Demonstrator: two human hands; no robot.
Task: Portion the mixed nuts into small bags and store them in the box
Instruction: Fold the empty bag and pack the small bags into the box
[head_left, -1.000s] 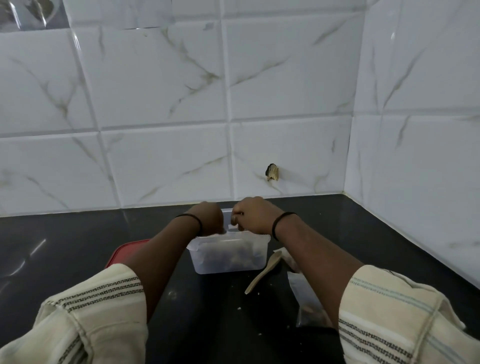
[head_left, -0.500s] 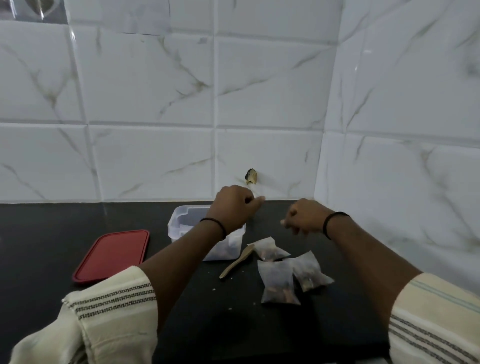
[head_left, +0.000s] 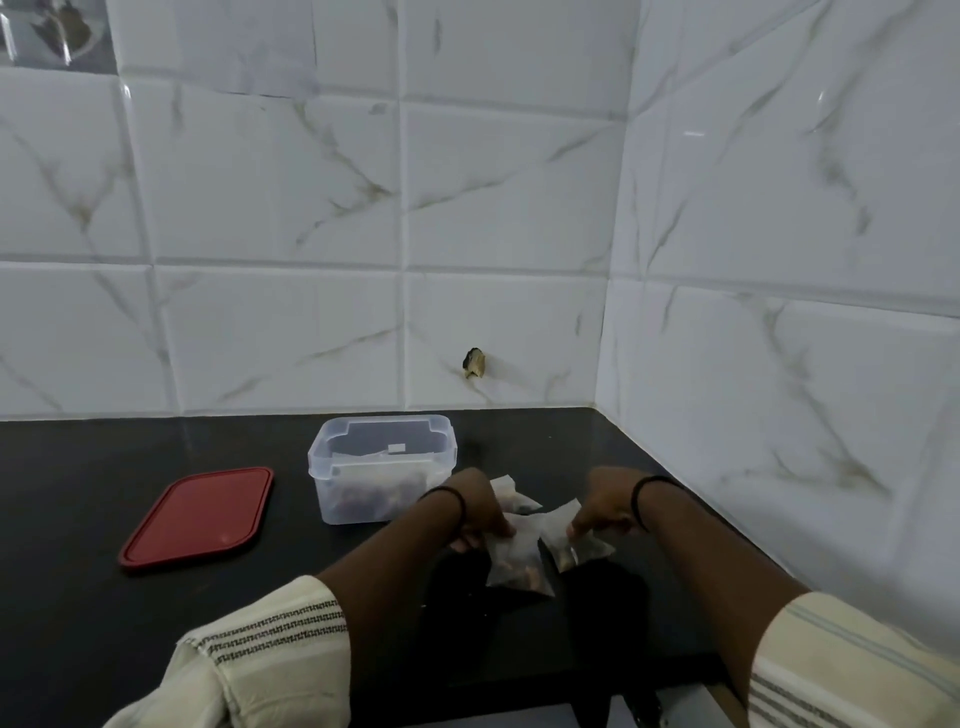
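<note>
On a black table (head_left: 104, 519), the left hand (head_left: 475, 512) pinches one small bag of nuts (head_left: 519, 564) and the right hand (head_left: 605, 506) pinches another bag (head_left: 569, 540), both just right of the open clear box (head_left: 382, 470), its red lid (head_left: 200, 517) lying left.

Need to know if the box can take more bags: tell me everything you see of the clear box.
The clear box is a translucent plastic tub, rectangular with rounded corners and a thick rim. It stands upright and lidless on the black counter near the tiled wall. Inside lie pale bags with dark nuts at the bottom. Neither hand touches it.
</note>
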